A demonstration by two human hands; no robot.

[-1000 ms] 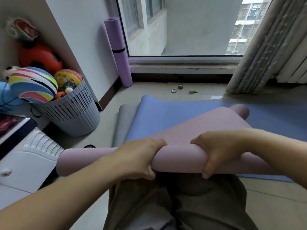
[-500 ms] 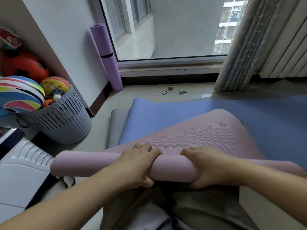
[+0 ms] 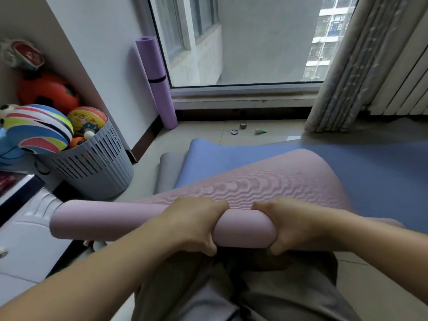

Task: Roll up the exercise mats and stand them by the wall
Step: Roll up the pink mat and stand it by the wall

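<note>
Over pink mat (image 3: 266, 181) roll, both hands curled

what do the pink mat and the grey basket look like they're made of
Pink mat: probably soft foam, matte; its unrolled face shows fine ribs, and the roll dents in where the left hand and right hand grip it. Grey basket: likely rigid moulded plastic, smooth with a faint sheen; even slots cut through its wall.

I see left hand (image 3: 192, 223) and right hand (image 3: 294, 225) bare, forearms bare too. Trousers (image 3: 278, 293) loose, olive-grey, creased. Paler grey fabric (image 3: 208, 306) low centre.
</note>
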